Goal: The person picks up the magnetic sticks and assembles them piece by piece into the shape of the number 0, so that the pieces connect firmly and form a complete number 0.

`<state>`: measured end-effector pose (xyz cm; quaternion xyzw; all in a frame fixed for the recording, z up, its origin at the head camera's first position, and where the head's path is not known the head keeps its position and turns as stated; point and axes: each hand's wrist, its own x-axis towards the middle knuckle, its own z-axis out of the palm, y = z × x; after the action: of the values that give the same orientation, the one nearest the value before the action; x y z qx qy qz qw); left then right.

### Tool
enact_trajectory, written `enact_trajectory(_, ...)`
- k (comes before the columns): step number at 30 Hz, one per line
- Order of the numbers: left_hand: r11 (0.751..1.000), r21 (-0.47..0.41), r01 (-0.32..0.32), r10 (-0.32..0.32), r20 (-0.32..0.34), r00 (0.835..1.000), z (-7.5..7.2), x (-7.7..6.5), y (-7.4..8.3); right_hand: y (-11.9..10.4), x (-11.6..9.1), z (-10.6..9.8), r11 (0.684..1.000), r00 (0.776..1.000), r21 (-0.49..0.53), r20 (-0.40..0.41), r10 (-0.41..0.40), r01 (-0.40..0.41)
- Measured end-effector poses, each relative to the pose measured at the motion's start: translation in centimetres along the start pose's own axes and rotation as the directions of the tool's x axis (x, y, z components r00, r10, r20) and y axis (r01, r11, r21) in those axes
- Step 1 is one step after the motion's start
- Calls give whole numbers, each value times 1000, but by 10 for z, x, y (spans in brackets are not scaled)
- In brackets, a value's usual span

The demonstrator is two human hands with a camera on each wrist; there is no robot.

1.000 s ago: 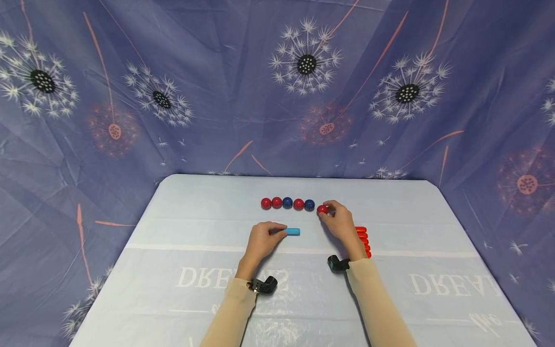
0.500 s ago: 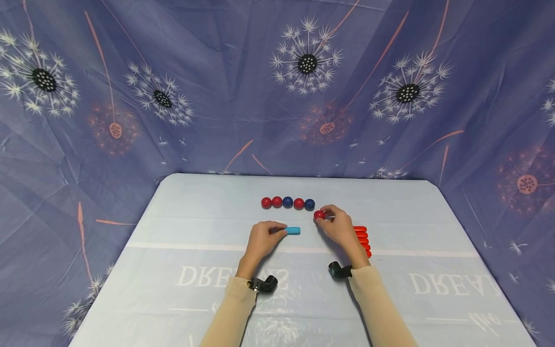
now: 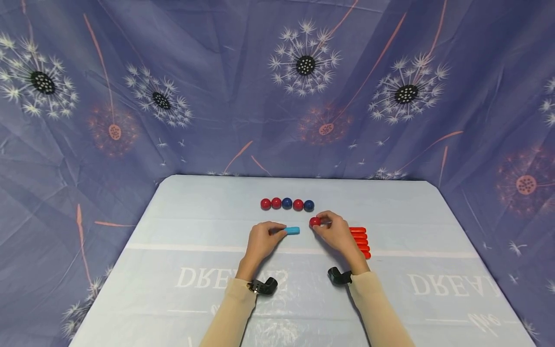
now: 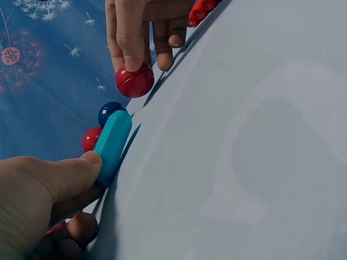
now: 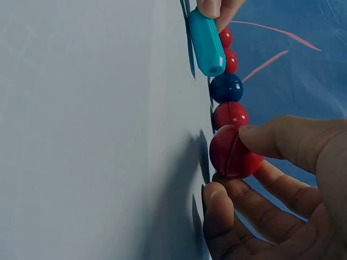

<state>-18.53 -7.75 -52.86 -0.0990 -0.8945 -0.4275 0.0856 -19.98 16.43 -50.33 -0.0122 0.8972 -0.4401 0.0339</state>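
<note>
The head view is bright, with glare on the table (image 3: pixel 299 270) toward six o'clock. Both wrist views look dimmer, bluish.

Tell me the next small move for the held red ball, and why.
Probably ease the right grip left, bringing its red ball to the free end of the light-blue rod: the left grip leaves that end exposed, pointing right, and a gap separates it from the ball.

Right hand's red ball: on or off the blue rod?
Off: the head and left wrist views both show a gap between the red ball and the blue rod.
</note>
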Motion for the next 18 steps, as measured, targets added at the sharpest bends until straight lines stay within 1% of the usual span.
enact_trajectory(8,1000,22,-1,1,-18,1000,2,2,0,0,-1,2,1000,1000,8,15,3,-3)
enact_trajectory(13,1000,28,-4,5,-44,999,1,3,0,1,-1,3,1000,1000,6,21,-18,18)
enact_trajectory(16,1000,27,-9,10,-48,999,1,4,-1,1,-1,3,1000,999,0,19,-30,30)
enact_trajectory(18,1000,21,-1,2,-48,999,2,5,-2,0,-1,3,999,999,-2,21,-33,33)
